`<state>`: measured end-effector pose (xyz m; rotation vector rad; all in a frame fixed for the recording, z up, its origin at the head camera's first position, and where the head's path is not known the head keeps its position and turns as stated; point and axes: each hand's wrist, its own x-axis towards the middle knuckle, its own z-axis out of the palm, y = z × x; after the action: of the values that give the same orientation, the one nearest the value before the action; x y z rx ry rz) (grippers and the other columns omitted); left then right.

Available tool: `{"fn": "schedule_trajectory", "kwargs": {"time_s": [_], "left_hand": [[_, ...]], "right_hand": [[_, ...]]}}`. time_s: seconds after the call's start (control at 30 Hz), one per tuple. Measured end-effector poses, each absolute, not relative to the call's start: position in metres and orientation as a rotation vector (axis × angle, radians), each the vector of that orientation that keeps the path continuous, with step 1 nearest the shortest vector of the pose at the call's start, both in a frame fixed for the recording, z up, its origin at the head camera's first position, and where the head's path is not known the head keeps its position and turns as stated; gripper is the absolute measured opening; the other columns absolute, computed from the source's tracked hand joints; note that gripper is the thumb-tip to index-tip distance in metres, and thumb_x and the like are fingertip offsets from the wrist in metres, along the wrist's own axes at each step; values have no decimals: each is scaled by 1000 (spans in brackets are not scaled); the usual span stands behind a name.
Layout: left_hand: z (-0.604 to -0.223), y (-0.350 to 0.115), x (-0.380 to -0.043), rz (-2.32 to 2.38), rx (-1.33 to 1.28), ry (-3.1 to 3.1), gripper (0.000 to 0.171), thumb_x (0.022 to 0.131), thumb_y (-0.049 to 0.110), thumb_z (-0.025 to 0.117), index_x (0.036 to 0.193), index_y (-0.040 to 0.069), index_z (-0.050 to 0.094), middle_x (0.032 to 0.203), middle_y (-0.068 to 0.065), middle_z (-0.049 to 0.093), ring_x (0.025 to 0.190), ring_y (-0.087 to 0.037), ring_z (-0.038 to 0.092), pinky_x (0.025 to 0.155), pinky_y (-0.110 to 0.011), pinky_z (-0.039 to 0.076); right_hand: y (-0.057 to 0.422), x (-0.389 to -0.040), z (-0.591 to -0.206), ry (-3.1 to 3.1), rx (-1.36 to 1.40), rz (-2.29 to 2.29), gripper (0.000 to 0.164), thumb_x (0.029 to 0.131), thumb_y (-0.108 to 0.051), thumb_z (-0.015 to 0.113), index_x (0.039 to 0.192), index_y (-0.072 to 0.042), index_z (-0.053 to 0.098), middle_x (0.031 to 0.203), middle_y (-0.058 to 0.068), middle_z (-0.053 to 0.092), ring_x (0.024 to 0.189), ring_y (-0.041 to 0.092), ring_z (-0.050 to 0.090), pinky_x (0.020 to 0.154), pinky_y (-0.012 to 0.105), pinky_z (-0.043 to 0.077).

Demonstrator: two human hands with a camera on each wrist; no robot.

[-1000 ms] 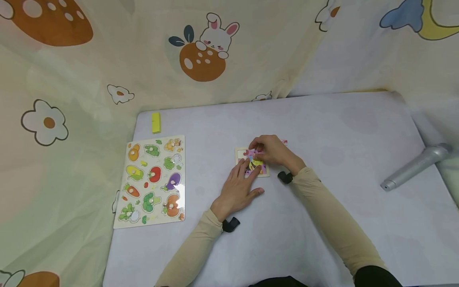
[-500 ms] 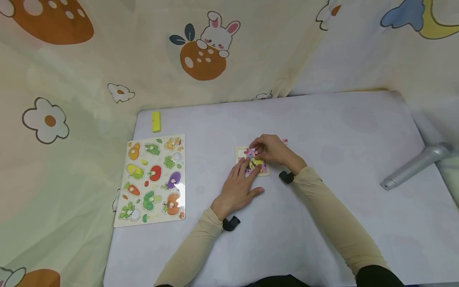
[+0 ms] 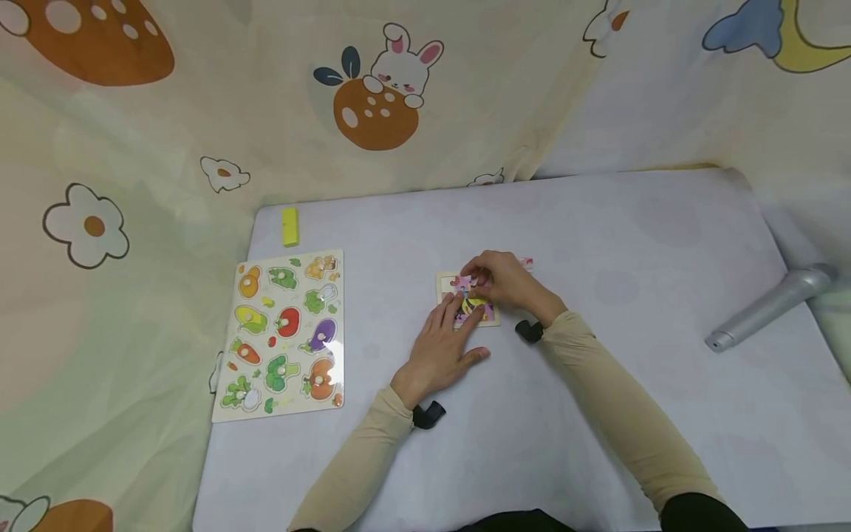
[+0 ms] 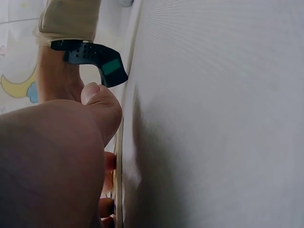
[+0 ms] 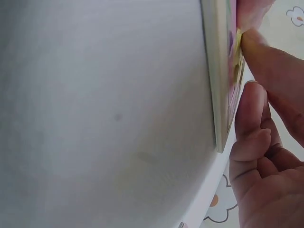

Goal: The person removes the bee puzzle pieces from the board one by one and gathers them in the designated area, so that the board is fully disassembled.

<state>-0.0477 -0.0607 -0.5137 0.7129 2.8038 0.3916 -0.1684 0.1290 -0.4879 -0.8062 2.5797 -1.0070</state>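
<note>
A small wooden jigsaw puzzle (image 3: pixel 490 316) with a pink border and yellow bee picture lies flat at mid-table. My left hand (image 3: pixel 439 355) rests with straight fingers over its lower left part, thumb spread on the cloth. At the upper edge my right hand (image 3: pixel 508 279) has its thumb and forefinger bent about a pink puzzle piece (image 3: pixel 464 281), which they appear to pinch over the board; the fingertips partly cover it. From the right wrist, the right thumb (image 5: pixel 275 66) touches the picture side of the board (image 5: pixel 219 95). The left wrist view shows the left thumb (image 4: pixel 107 111) near the board's edge.
A vegetable peg board (image 3: pixel 302 325) lies at the table's left, with a yellow block (image 3: pixel 289 227) behind it. Past the right hand a red-and-white scrap (image 3: pixel 527 263) is half hidden. A grey tube-like stand (image 3: pixel 764 314) lies at the right edge. Printed curtains border the table.
Hardly anything differs. The right fingers make tiny shifts at the pink puzzle piece, while the left hand stays on the board.
</note>
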Motion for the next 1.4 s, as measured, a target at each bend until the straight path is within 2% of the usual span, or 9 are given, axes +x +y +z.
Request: {"fn": "schedule_trajectory", "kwargs": {"time_s": [0.4,0.53,0.77,1.07,1.4], "left_hand": [[-512,-60,-47,406,706,2814,75,106,61,51,169,24,32,177,-16,14,166,-34,8,133,-47,16],[-512,-59,-47,403,702,2813,75,106,60,51,169,25,30,177,-16,14,166,-35,7,133,-47,16],[-513,-59,-46,413,703,2812,75,106,59,52,169,24,30,177,-16,13,166,-35,8,133,-48,17],[-513,-59,-45,413,707,2812,76,106,60,51,170,25,29,177,-16,13,166,-35,8,133,-48,16],[-514,-59,-45,435,711,2821,75,106,59,52,169,24,30,177,-16,15,166,-35,9,133,-48,16]], "right_hand": [[155,-169,-480,2577,-716,-1106,36,93,-6,82,127,-6,72,112,12,74,101,28,68,93,47,54],[175,-171,-481,2607,-649,-1146,33,95,-5,78,128,-8,72,112,12,74,98,27,66,89,43,55],[216,-172,-484,2685,-553,-1168,33,96,-1,74,128,-10,73,112,11,74,98,24,66,85,29,52],[256,-169,-488,2693,-434,-1195,32,99,-1,71,131,-8,72,128,18,72,104,28,67,84,20,49],[278,-170,-490,2675,-401,-1198,33,98,-4,74,130,-6,71,113,18,73,93,17,63,79,14,47]]}}
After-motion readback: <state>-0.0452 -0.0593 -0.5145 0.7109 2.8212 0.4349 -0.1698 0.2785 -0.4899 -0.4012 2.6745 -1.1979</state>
